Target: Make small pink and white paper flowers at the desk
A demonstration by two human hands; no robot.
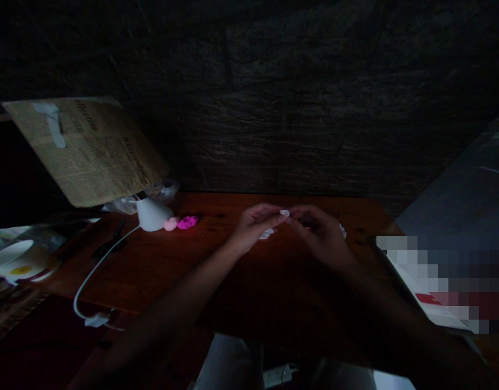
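Observation:
My left hand (255, 221) and my right hand (320, 230) meet above the wooden table. Between their thumbs and fingertips they pinch a small white piece (284, 213), roundish with a darker mark in its middle; its material is too small and dim to tell. A crumpled white scrap (267, 233) lies beneath my left hand, and another pale bit (342, 231) shows just past my right hand. To the left, a light pink lump (172, 223) and a bright magenta lump (188, 222) sit side by side, like modelling clay.
A lamp with a newsprint shade (98, 151) and white base (151, 214) stands at left, its white cord (86, 281) hanging over the front edge of the table (160, 281). A white tub (17, 257) is far left. Behind rises a dark block wall (253, 108).

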